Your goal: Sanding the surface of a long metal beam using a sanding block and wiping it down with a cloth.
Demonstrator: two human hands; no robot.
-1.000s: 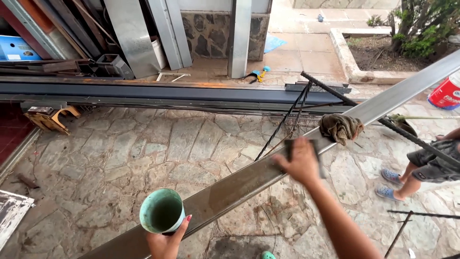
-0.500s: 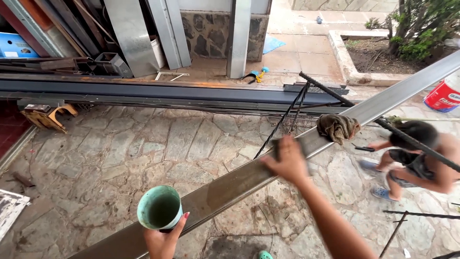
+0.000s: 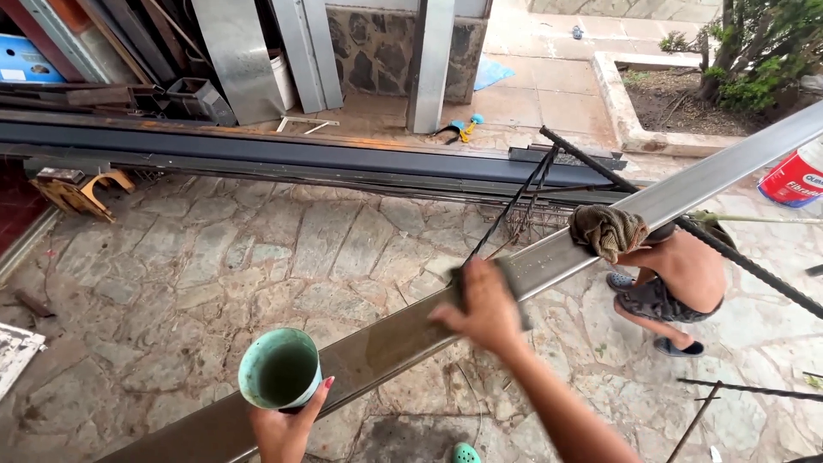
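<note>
A long grey metal beam (image 3: 600, 231) runs diagonally from lower left to upper right. My right hand (image 3: 484, 307) presses a dark rag onto the beam near its middle. The stretch of beam below the hand looks wet and darker. My left hand (image 3: 287, 422) holds a green cup (image 3: 279, 368) by its side, just in front of the beam's lower part, its mouth tilted toward me. A crumpled brown cloth (image 3: 607, 229) is draped over the beam farther up.
Another person (image 3: 664, 283) crouches under the beam at the right. Thin dark rods (image 3: 686, 227) cross there. A long dark steel beam (image 3: 283, 154) lies across the stone paving. Metal sheets (image 3: 240, 51) lean at the back; a red-and-white bucket (image 3: 793, 176) stands far right.
My right hand with the rag has slid down the beam toward me. The cup has stayed about where it was. The other person has moved in under the beam from the right.
</note>
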